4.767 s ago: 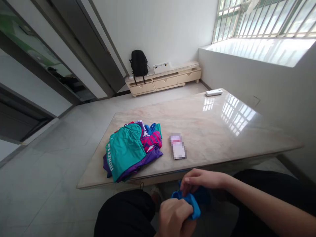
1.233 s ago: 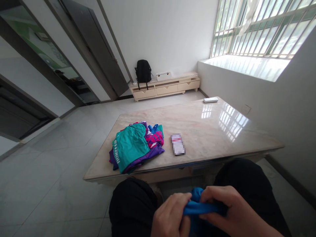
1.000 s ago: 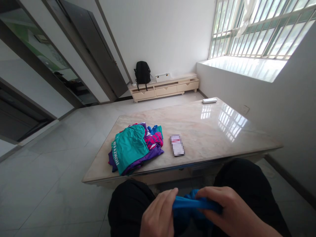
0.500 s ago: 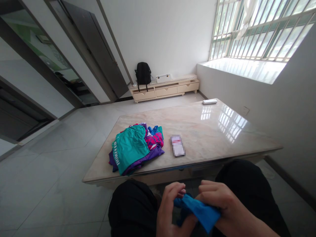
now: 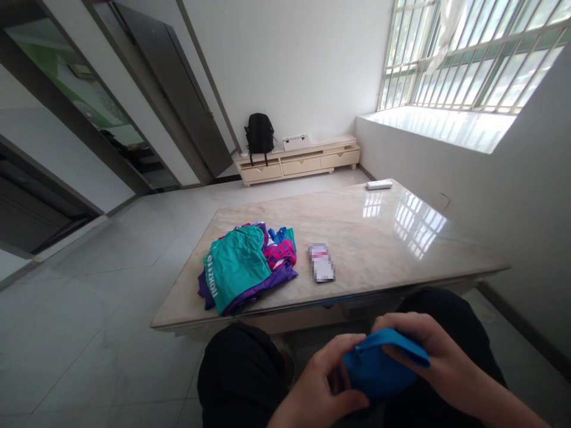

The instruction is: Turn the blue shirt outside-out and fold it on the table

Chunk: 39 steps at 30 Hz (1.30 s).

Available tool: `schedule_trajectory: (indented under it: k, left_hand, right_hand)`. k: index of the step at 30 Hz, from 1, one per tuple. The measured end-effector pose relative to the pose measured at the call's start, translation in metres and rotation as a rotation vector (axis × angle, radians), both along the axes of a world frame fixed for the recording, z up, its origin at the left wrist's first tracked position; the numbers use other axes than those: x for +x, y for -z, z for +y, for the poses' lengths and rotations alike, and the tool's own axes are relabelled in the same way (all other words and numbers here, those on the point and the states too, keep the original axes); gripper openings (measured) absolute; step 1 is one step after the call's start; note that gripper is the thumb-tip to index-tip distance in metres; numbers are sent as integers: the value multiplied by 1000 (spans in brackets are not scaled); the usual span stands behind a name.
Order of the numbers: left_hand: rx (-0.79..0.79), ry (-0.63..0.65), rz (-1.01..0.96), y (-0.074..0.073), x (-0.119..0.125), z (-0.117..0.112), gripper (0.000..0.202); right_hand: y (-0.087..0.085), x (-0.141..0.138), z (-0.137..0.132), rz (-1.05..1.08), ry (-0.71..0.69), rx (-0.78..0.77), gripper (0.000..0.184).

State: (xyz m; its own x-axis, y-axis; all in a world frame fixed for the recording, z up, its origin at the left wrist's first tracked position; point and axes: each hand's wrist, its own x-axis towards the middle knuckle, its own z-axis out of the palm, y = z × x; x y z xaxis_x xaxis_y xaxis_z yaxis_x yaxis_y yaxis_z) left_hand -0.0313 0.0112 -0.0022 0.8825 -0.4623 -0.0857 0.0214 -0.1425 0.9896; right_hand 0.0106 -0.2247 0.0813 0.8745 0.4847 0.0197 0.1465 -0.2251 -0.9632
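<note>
Sunlit marble table (image 5: 379, 238) carries a heap of bright clothes (image 5: 247, 267); below its near edge, over the lap, the left hand (image 5: 319, 389) and right hand (image 5: 428, 362) both clutch a bunched, bright blue cloth (image 5: 379, 368), fingers closed around its folds.

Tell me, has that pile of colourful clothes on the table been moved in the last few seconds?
No. The clothes pile sits at the same spot on the table, left of the phone, near the front edge; only the camera shifted.
</note>
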Motion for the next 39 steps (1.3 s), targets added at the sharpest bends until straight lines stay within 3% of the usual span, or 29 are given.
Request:
schedule_trajectory:
  k: [3, 7, 10, 14, 17, 20, 25, 28, 31, 35, 39]
  left_hand:
    - [-6, 13, -20, -5, 3, -10, 45]
    - [117, 17, -7, 6, 6, -12, 38]
    - [281, 50, 3, 21, 9, -3, 33]
    - [504, 110, 31, 36, 11, 23, 25]
    - [630, 122, 76, 38, 11, 48, 20]
    - [705, 81, 90, 33, 10, 72, 15]
    - [826, -38, 12, 17, 9, 106, 10]
    - [847, -182, -122, 8, 15, 127, 23]
    - [918, -446, -400, -6, 28, 150, 30]
    - [1001, -685, -816, -50, 51, 173, 26]
    - [963, -799, -1044, -111, 67, 178, 26]
  right_hand:
    - [-6, -2, -1, 32, -100, -76, 21]
    - [-18, -2, -6, 6, -88, -67, 22]
    - [-24, 0, -15, -45, 91, 18, 23]
    - [-24, 6, -26, -11, 437, 235, 27]
    - [-21, 15, -34, 112, 695, 424, 29]
    - [-17, 25, -47, 217, 856, 523, 37]
    - [-4, 46, -80, 174, 935, 458, 43]
    - [8, 62, -91, -27, 921, 196, 37]
    - [17, 81, -98, -213, 859, -109, 37]
    - [11, 108, -107, -323, 830, -210, 42]
    - [-23, 132, -117, -418, 883, -160, 37]
